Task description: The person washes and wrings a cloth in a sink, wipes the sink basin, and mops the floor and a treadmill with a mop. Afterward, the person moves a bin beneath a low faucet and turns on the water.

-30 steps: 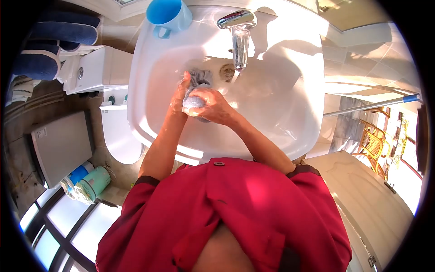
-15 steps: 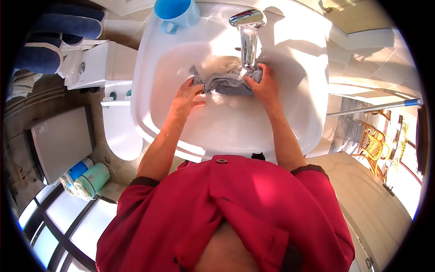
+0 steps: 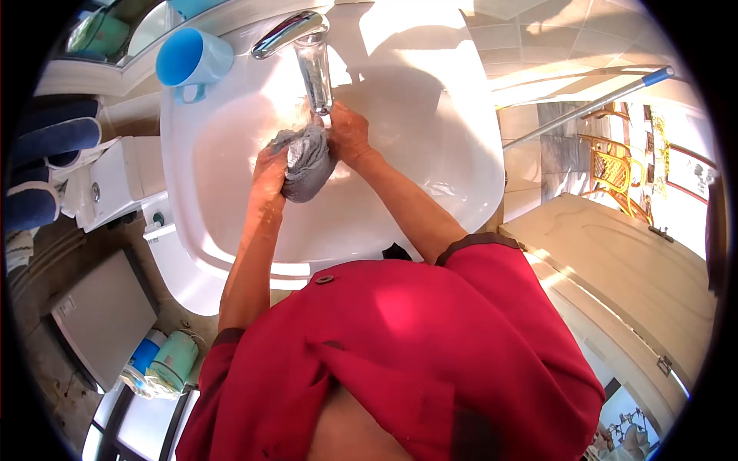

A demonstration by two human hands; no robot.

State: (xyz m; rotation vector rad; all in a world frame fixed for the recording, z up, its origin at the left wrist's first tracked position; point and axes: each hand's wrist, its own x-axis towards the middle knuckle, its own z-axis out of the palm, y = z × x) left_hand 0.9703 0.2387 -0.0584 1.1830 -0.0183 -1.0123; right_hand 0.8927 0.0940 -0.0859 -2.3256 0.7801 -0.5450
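So the grey cloth [image 3: 309,167] is a wet-looking, wrinkled bundle, smoother at the bottom, squeezed between left hand [image 3: 269,170] and right hand [image 3: 348,133], tap [image 3: 314,73] just above their grip.

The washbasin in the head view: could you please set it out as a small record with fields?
basin: white, partly sunlit
tap: shiny metal, spout over the basin
cloth: grey, bunched
left hand: gripping the cloth's left side
right hand: at the cloth's right side, near the spout; grip unclear
cup: blue, at the basin's back left corner
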